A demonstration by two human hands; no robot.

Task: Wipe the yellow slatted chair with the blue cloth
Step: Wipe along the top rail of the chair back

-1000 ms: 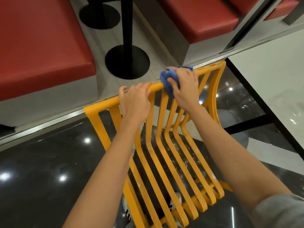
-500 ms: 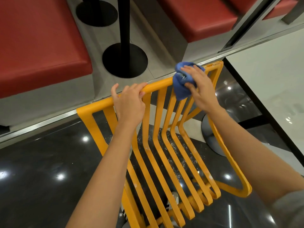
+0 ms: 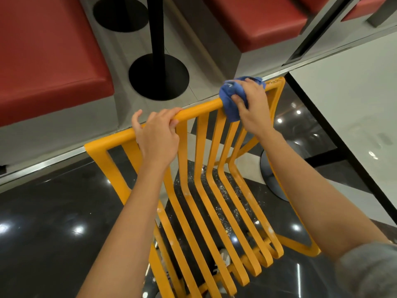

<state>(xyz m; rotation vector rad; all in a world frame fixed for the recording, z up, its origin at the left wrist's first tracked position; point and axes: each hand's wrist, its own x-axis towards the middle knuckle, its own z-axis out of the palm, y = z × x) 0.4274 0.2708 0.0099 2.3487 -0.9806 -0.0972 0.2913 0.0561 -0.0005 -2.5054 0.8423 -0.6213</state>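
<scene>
Over glossy floor (image 3: pixel 53 211), blue cloth (image 3: pixel 231 97) slid leftward along chair (image 3: pixel 199 110).

The yellow chair (image 3: pixel 206 190) runs off the bottom edge — its top rail partly hidden beneath the blue cloth (image 3: pixel 231 97).

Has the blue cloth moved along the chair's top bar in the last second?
Yes. The blue cloth slid toward the right corner of the yellow chair's top rail, then part-way back, ending farther from the left hand gripping that rail.
</scene>
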